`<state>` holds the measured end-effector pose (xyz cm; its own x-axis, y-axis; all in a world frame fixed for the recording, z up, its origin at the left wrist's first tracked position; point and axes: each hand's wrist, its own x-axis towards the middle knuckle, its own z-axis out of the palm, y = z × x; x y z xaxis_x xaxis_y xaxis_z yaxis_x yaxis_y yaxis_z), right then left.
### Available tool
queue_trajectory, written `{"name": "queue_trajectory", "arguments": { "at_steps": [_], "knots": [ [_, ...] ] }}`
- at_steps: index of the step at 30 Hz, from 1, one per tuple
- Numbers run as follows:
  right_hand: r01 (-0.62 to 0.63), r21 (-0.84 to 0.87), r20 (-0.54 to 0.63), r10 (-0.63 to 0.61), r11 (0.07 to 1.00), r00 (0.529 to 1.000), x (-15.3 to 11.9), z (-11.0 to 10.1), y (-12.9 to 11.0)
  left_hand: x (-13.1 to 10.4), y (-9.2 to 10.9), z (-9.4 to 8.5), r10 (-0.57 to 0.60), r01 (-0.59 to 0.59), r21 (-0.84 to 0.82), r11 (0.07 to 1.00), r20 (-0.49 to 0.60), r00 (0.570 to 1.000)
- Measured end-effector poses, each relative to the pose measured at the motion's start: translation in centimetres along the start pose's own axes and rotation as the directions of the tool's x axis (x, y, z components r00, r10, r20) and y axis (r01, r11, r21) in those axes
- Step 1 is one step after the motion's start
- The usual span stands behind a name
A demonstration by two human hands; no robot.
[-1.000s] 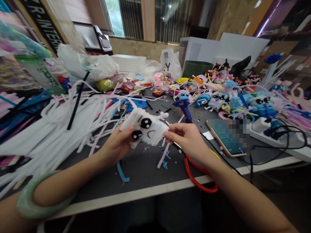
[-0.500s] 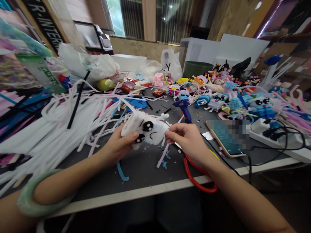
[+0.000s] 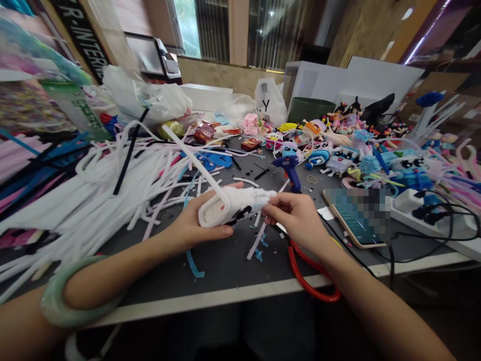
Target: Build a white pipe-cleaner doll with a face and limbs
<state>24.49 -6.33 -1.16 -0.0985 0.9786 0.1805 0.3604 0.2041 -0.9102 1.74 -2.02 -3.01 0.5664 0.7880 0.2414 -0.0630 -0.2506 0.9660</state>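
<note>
through the head camera i saw the left hand [image 3: 203,220] curled around the white fuzzy toy [image 3: 236,203], its end tilted up, above the grey table [image 3: 221,281]. the right hand [image 3: 291,210] pinched the toy's far end between thumb and fingers. the blue glue gun [image 3: 288,170] lay just beyond, near the phone [image 3: 355,218].

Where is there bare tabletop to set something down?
The dark grey tabletop is mostly bare near its front edge, between the curved blue strip and the red looped handle. The left is crowded with long white fuzzy stems, the back right with colourful plush figures.
</note>
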Motion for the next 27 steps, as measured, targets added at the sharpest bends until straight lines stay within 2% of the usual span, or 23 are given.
{"name": "queue_trajectory", "arguments": {
  "at_steps": [6, 14, 17, 21, 24, 26, 27],
  "knots": [
    [0.001, -0.013, 0.001, -0.001, 1.000, 1.000, 0.0, 0.2, 0.4, -0.1, 0.2, -0.1, 0.128, -0.138, 0.061, 0.989, 0.146, 0.981],
    [0.012, -0.048, 0.001, -0.012, 0.999, 1.000, -0.1, 0.2, 0.0, -0.3, -0.4, 0.1, 0.157, -0.165, 0.009, 0.986, 0.252, 0.955],
    [0.023, -0.096, 0.042, -0.019, 0.995, 0.999, 0.0, 0.1, 0.0, -0.4, -0.7, 0.4, 0.144, -0.126, -0.081, 0.989, 0.284, 0.948],
    [0.054, -0.178, 0.170, -0.023, 0.983, 0.985, 0.2, -0.2, -0.2, -0.5, -0.7, 0.9, 0.114, -0.041, -0.220, 0.975, 0.330, 0.937],
    [0.087, -0.306, 0.178, -0.033, 0.948, 0.984, 0.3, -1.0, -0.8, -0.8, -0.4, 1.4, 0.093, 0.007, -0.339, 0.941, 0.277, 0.956],
    [0.091, -0.495, 0.134, -0.028, 0.864, 0.991, 0.1, -2.1, -1.4, -0.9, -0.1, 1.8, 0.071, 0.004, -0.417, 0.909, 0.162, 0.984],
    [0.075, -0.608, 0.119, -0.003, 0.790, 0.993, 0.0, -2.9, -1.7, -0.9, 0.0, 1.9, 0.056, -0.005, -0.446, 0.895, 0.101, 0.993]
  ]
}}
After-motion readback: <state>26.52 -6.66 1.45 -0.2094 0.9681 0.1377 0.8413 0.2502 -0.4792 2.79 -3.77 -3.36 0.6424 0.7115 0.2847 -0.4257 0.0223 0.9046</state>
